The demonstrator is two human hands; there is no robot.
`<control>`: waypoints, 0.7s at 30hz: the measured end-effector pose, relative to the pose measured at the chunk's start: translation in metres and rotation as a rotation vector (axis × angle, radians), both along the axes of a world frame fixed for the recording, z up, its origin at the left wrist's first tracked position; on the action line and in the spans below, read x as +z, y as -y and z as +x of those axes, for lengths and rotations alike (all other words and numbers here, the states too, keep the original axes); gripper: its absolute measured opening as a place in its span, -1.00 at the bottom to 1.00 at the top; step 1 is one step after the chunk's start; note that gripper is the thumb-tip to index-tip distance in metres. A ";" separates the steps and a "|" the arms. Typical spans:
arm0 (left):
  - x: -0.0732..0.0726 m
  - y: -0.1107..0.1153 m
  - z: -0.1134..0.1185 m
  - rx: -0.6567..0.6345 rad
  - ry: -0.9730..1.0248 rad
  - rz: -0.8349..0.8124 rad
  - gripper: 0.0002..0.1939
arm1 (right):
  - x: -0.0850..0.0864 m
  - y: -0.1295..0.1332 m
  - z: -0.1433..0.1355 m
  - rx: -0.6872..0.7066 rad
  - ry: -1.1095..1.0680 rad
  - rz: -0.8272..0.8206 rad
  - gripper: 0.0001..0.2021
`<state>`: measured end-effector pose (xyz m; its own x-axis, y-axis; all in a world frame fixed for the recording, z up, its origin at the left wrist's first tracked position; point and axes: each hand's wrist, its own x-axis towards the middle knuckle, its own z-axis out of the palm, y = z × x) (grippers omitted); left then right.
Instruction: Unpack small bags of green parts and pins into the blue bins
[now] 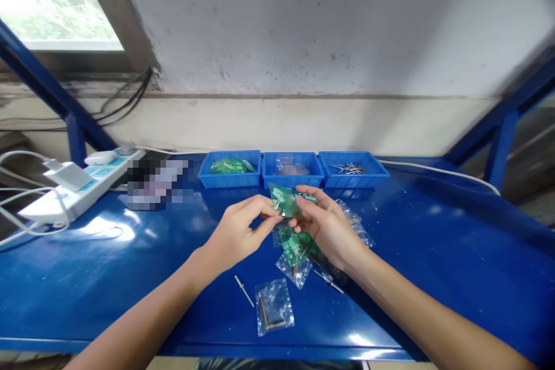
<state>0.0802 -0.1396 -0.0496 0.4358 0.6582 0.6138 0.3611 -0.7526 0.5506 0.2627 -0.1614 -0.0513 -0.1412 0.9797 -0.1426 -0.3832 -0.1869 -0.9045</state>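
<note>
A small green plastic bag (284,200) is held between my two hands above the blue table. My left hand (245,228) pinches its lower left edge between thumb and fingers. My right hand (327,222) grips its right side with curled fingers. Beneath them lie more green bags (295,244) and clear bags. A clear bag with brownish screws (274,306) rests nearer the front edge. One metal rivet (244,291) lies to its left and another (328,281) to its upper right, below my right hand.
Three blue bins stand along the back: left with green bags (229,182), middle with clear bags (292,181), right with loose rivets (355,179). A white power strip (87,191) with cables and a pixelated object (156,185) are at left.
</note>
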 end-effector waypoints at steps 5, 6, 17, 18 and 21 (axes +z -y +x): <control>-0.001 0.005 0.007 -0.138 -0.088 -0.133 -0.95 | -0.003 0.002 0.004 -0.191 0.317 0.331 -0.63; 0.000 0.005 0.008 -0.127 -0.094 -0.206 -0.91 | -0.002 0.004 0.005 -0.221 0.454 0.451 -0.71; 0.000 0.002 0.009 0.041 0.059 -0.358 -0.84 | -0.003 0.012 0.009 -0.343 1.063 0.981 -0.70; -0.001 0.003 0.009 0.070 0.032 -0.236 -0.86 | 0.000 0.013 0.009 -0.327 1.054 0.951 -0.71; -0.007 0.006 0.011 0.075 -0.020 0.056 -0.70 | 0.006 0.015 0.008 -0.199 0.943 0.838 -0.77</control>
<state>0.0915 -0.1457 -0.0562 0.3989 0.6545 0.6423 0.4285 -0.7523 0.5005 0.2711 -0.1765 -0.0454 -0.1643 0.8108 0.5618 0.5134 0.5566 -0.6531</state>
